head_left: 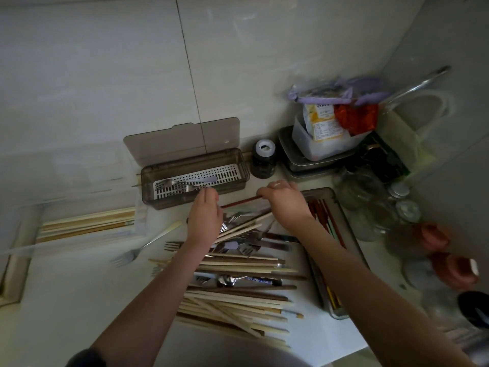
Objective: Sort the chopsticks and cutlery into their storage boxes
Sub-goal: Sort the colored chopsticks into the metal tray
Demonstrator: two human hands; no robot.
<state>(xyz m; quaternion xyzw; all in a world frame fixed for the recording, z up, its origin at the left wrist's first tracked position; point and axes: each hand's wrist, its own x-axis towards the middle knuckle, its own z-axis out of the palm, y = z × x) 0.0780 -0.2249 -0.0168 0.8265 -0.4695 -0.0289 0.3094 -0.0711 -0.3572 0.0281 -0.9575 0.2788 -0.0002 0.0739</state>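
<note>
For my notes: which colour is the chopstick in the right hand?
Reddish-brown. The head view shows the chopstick held by the right hand.

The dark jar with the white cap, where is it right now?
In the head view, the dark jar stands against the back wall, right of the smoky storage box and left of the stacked metal trays.

One camera only, on person's head. Looks forward and down, close over white worktop (79, 300). Both arms reach in from bottom edge. Tiled wall (105, 75) fills top. Wide lens bends edges.
</note>
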